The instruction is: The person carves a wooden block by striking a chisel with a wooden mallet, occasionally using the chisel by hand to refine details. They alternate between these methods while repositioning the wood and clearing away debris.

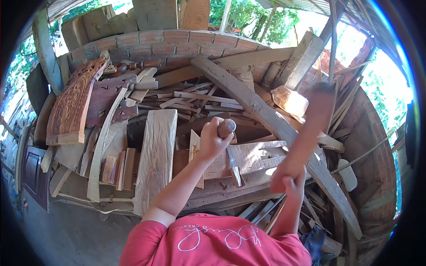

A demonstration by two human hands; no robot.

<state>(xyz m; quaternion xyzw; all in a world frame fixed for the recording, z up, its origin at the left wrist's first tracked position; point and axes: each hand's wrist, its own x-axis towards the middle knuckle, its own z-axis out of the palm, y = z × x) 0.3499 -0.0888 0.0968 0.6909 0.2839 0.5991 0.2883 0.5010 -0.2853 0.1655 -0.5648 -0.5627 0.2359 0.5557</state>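
My left hand is closed round the upright wooden handle of a chisel, its round butt end facing up. The chisel's lower end is hidden behind my fist and forearm. Just below that hand stands a narrow light piece of wood with a small carved patch. A metal gouge blade lies on the work board to the right of it. My right hand grips a club-like wooden mallet, raised up and to the right. Motion blurs the mallet, and its far end looks dark.
A thick pale plank leans left of my left arm. Farther left are a carved wooden panel and a curved strip. A long beam slants across the right side, near a plastic jug. Behind runs a curved brick wall.
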